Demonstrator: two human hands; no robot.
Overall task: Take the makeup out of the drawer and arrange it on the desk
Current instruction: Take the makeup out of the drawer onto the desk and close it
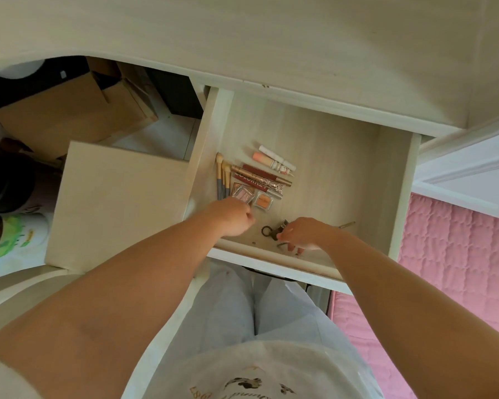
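Note:
The pale wooden drawer point(398, 180) is pulled out under the desk top point(242, 33). Makeup lies in its left part: gold-handled brushes point(223, 177), pink and white tubes point(274, 159), a dark red box and gold pens point(261, 178), a pink compact point(242, 194) and an orange blush pan point(264, 201). My left hand point(231, 216) hovers at the brushes' lower ends and the pink compact, fingers curled; whether it grips anything is hidden. My right hand point(303, 231) is closed on a dark eyelash curler point(271, 231) near the drawer's front.
A stool with a light wooden seat point(118, 205) stands left of the drawer. Cardboard boxes point(69, 110) sit under the desk. A pink quilted bed point(458, 254) lies to the right. A thin gold stick point(346, 224) rests in the drawer by my right wrist.

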